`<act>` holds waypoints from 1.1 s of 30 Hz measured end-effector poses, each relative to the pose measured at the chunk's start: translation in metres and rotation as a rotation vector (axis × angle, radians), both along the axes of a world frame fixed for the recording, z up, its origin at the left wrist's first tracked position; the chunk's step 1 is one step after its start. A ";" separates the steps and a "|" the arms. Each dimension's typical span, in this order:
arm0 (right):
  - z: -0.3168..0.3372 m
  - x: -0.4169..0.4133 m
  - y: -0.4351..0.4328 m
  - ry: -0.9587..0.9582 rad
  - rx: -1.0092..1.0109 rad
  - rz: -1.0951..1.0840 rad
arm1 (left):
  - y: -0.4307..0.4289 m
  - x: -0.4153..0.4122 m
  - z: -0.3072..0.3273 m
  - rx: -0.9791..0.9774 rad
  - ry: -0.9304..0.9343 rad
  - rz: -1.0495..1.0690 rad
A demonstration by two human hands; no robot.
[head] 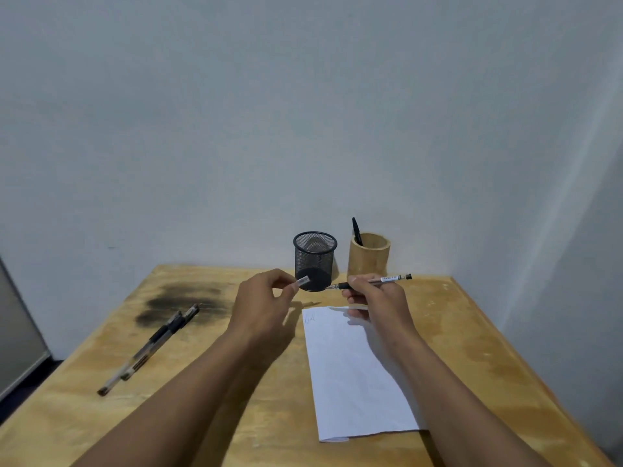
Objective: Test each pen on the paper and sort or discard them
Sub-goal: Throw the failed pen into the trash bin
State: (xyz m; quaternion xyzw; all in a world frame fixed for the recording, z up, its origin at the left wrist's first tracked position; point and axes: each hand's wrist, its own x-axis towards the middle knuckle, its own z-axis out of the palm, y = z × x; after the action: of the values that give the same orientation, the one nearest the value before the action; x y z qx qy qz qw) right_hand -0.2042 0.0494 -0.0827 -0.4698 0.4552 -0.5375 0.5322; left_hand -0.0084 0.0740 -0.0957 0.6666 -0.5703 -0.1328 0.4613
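Observation:
My right hand (pixel 374 298) grips an uncapped pen (pixel 387 279), tip pointing left toward the black mesh cup (pixel 315 257). Its clear cap (pixel 302 281) is pinched in my left hand (pixel 263 298), a short gap from the tip. Both hands hover above the top of the white paper (pixel 350 372), which carries a small scribble (pixel 309 319) near its top left corner. Two capped pens (pixel 151 345) lie side by side on the table's left. Behind my right hand stands a bamboo cup (pixel 369 256) with one black pen (pixel 356 230) in it.
The wooden table (pixel 236 416) has a dark scorch-like stain (pixel 182 301) at the back left. Pale walls close the back and right. A grey cabinet edge (pixel 17 332) stands at the far left.

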 end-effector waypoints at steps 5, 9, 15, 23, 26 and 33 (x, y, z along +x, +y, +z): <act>0.013 0.000 0.008 -0.055 -0.019 0.035 | 0.017 -0.007 0.022 -0.070 0.026 -0.097; 0.023 -0.004 0.014 -0.042 -0.050 0.076 | 0.026 -0.010 0.031 -0.072 0.006 -0.136; 0.035 -0.010 0.022 -0.040 -0.086 0.134 | 0.034 -0.014 0.046 -0.087 0.013 -0.158; 0.042 -0.013 0.027 -0.070 -0.078 0.212 | 0.038 -0.022 0.051 -0.082 0.226 -0.280; 0.041 -0.014 0.029 -0.080 -0.089 0.218 | 0.040 -0.026 0.048 -0.072 0.312 -0.301; 0.038 -0.011 0.032 -0.182 -0.049 0.231 | 0.040 -0.032 0.045 -0.085 0.377 -0.255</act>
State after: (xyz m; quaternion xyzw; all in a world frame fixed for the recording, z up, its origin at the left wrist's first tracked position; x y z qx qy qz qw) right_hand -0.2154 0.0816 -0.0444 -0.4811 0.3348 -0.5239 0.6181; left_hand -0.0405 0.1140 -0.0510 0.5328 -0.5587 -0.2879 0.5667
